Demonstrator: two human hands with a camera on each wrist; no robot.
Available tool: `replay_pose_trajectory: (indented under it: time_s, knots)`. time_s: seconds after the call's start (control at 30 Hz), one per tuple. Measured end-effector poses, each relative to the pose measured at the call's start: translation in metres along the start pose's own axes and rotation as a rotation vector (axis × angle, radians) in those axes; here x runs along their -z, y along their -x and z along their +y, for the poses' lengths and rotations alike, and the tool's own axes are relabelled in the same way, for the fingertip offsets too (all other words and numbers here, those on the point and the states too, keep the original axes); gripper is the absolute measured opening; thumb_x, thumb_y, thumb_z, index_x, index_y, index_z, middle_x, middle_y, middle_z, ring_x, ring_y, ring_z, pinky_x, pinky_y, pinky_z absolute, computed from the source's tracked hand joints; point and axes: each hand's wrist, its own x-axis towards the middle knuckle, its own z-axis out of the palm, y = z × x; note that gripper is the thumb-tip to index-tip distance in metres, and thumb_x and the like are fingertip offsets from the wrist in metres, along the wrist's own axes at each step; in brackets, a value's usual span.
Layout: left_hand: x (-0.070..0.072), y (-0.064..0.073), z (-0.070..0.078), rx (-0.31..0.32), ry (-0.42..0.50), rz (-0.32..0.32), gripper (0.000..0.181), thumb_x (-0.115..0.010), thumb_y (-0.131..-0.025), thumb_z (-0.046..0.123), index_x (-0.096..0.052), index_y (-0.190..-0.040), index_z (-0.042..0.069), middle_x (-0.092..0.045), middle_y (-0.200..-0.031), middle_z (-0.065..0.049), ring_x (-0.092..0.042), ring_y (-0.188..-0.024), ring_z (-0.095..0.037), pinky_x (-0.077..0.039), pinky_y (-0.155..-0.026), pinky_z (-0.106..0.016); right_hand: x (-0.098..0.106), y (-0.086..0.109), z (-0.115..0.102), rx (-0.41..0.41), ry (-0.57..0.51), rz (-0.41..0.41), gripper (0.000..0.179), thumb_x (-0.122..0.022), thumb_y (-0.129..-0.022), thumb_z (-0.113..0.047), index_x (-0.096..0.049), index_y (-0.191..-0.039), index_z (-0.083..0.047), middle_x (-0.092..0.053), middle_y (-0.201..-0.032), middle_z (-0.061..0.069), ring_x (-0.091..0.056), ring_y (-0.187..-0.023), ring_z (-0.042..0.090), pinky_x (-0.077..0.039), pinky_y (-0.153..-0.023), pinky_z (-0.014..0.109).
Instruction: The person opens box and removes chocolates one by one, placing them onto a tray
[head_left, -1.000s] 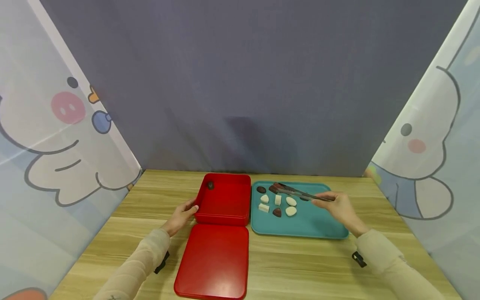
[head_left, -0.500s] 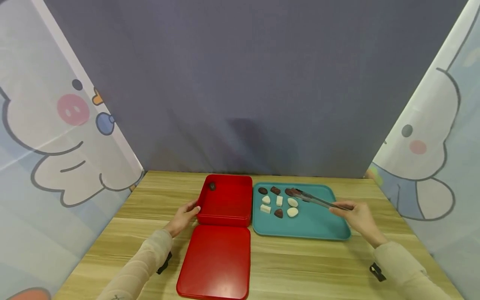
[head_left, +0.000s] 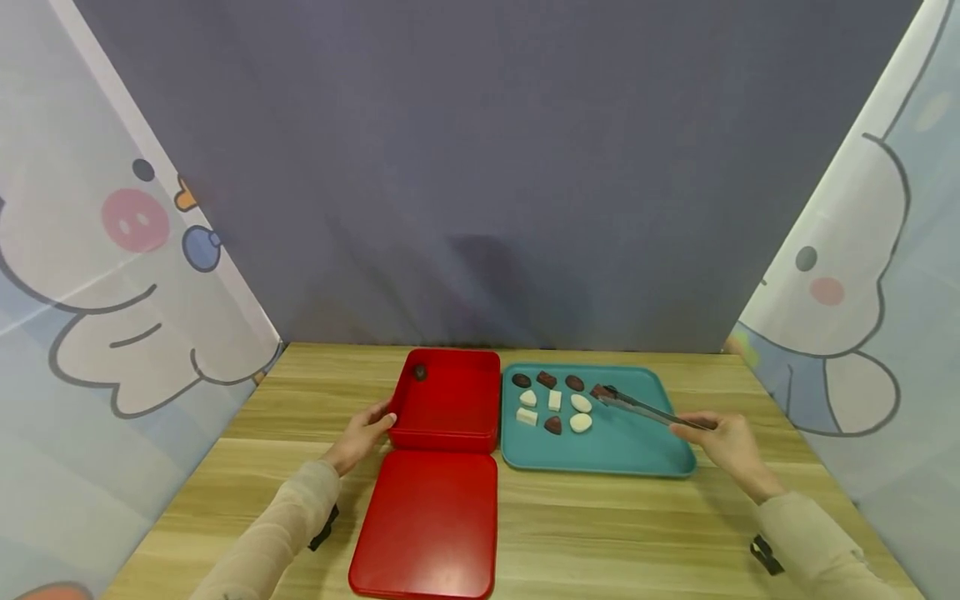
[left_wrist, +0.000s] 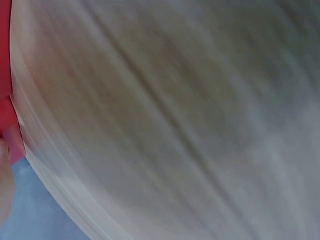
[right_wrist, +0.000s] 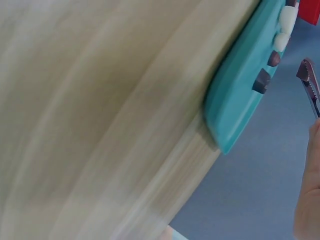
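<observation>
In the head view my right hand (head_left: 723, 440) holds a pair of tongs (head_left: 645, 408) by the handle end. Their brown tips overlap a dark square chocolate in that view. The right wrist view shows the tongs (right_wrist: 310, 87) at the right edge, with the dark square chocolate (right_wrist: 261, 81) on the teal tray (right_wrist: 232, 107). Dark and white chocolates, such as a white oval one (head_left: 581, 403), lie on the tray's left half. My left hand (head_left: 362, 437) holds the left wall of a red box (head_left: 446, 439), thumb at the rim. Inside the box sits one dark chocolate (head_left: 420, 372).
A flat red lid (head_left: 425, 525) lies in front of the box on the wooden table (head_left: 600, 533). The tray stands directly right of the box. A grey curtain (head_left: 480, 167) hangs behind the table's far edge, with printed cloths at both sides.
My right hand has moved right and toward me. The tongs' tips have passed from the second dark chocolate of the back row to its right end. The left hand stays on the box.
</observation>
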Motion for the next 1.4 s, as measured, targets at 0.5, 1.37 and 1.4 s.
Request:
replay_pose_trajectory:
  time_s: [0.5,1.37,1.4]
  knots:
    - [0.0,0.0,-0.003,-0.005,0.022,0.0,0.055,-0.041,-0.099,0.022,-0.02,-0.146,0.001,-0.026,-0.147,-0.021,-0.027,-0.135,-0.036,-0.026,-0.109,-0.051,0.001,0.003,0.015,0.003,0.067,-0.011,0.048,-0.066,-0.082,-0.042,-0.067,-0.108,-0.002,-0.061,-0.114,0.024,-0.063,-0.089,0.022,-0.051,-0.07,0.034]
    - [-0.001,0.002,0.001,-0.005,0.014,0.002,0.056,-0.041,-0.099,0.021,-0.019,-0.145,-0.001,-0.026,-0.147,-0.024,-0.029,-0.134,-0.037,-0.028,-0.108,-0.05,-0.005,0.002,0.024,-0.012,0.076,-0.048,0.049,-0.067,-0.081,-0.041,-0.067,-0.108,0.0,-0.058,-0.118,0.026,-0.054,-0.105,0.043,-0.051,-0.077,0.045]
    - [-0.001,0.002,0.001,-0.003,0.015,0.005,0.056,-0.041,-0.099,0.021,-0.019,-0.145,-0.001,-0.026,-0.146,-0.024,-0.029,-0.134,-0.037,-0.028,-0.108,-0.05,-0.005,0.002,0.024,-0.015,0.077,-0.05,0.049,-0.067,-0.081,-0.042,-0.067,-0.108,0.0,-0.058,-0.119,0.026,-0.053,-0.106,0.044,-0.051,-0.078,0.046]
